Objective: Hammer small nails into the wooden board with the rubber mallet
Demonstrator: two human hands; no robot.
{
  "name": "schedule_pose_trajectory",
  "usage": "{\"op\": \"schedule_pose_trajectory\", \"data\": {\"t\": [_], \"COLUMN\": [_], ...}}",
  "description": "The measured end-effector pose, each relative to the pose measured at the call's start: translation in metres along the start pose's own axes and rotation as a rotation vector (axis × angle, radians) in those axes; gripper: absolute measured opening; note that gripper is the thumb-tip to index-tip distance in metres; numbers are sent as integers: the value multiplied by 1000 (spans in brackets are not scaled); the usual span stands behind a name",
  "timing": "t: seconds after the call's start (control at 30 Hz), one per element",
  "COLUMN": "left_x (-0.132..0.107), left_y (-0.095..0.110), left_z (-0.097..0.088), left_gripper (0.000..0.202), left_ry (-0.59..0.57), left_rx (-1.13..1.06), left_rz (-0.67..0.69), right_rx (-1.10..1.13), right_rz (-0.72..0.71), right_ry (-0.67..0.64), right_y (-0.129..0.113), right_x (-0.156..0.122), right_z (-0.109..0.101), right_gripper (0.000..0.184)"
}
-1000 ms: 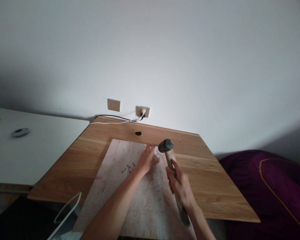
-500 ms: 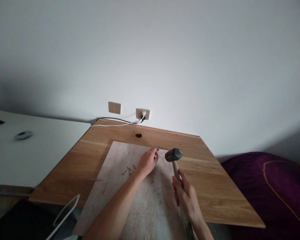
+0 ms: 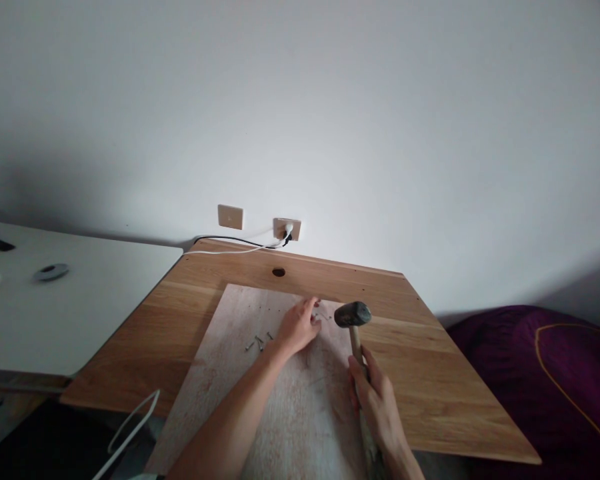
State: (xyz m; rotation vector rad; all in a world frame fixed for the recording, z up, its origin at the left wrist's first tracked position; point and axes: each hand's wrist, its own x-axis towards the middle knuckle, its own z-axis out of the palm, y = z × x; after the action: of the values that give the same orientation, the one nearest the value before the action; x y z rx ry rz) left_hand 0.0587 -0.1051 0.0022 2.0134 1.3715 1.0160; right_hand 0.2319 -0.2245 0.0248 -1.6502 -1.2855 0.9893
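The wooden tabletop (image 3: 455, 373) is running under the pale board (image 3: 300, 413) and showing past its left, right and far sides. The hammer (image 3: 355, 335) is slanting by the board's right edge, its dark head toward the far right corner; the right hand (image 3: 375, 390) is gripping its handle. The left hand (image 3: 297, 328) is curling its fingers near the board's far edge, right of the middle; whether they are pinching anything, the view is not making clear. A few loose nails (image 3: 259, 344) are lying clustered on the board's left half, seemingly waiting to be used. Smallest of all, a row of dark specks (image 3: 269, 309) is running along the board's far edge, possibly marking driven nails or holes, too small to tell which. The work is therefore looking partly done, with at least the loose nails apparently remaining.
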Motion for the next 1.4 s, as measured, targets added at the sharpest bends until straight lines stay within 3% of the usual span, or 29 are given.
{"op": "schedule_pose_trajectory", "data": {"t": [0.17,0.3,0.6,0.83,1.03,1.23,1.4], "left_x": [-2,-3,1,2,2,-1,-2], "left_y": [-3,-1,2,-1,0,-2,-2], "left_z": [0,-1,-2,0,-2,1,2], "left_gripper": [60,56,29,29,29,44,64], "left_ry": [-19,-10,11,71,45,14,29], "left_rx": [5,11,-8,-33,-28,-9,-8], "left_rz": [12,11,-5,0,-2,-5,5], "right_rx": [31,-77,-21,-169,-96,-10,-66], "right_rz": [-80,-101,-68,-46,-39,-106,-92], "right_ry": [-56,-123,-22,1,-37,-54,-149], "right_y": [-21,-27,-14,5,-8,-34,-36], "right_x": [6,14,8,11,10,11,13], "right_z": [8,13,1,-9,-5,3,16], "right_gripper": [72,67,65,69,62,63,59]}}
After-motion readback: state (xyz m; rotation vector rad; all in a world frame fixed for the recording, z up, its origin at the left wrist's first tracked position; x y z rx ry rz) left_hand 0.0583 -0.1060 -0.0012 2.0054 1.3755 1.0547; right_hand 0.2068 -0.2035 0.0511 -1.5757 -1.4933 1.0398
